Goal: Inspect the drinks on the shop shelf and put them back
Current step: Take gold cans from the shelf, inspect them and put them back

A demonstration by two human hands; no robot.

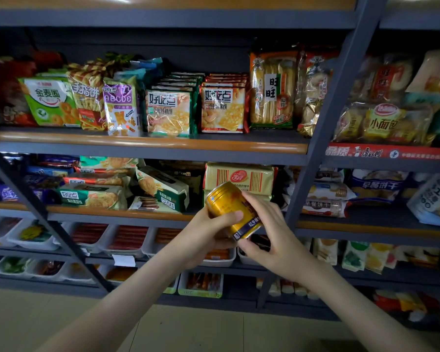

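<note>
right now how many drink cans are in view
1: the gold can, tilted, gripped by the left hand and right hand before the biscuit shelf. More may be hidden.

Much of gold can [226,207] label hidden by left grip [206,237] & right grip [274,240]; visible txt too small to read. Bread packs [381,123] at right blurred. Forearms cut off at btm edge.

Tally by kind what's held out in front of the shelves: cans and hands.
can: 1
hands: 2, the left hand and the right hand, both gripping the can
total: 3
</note>
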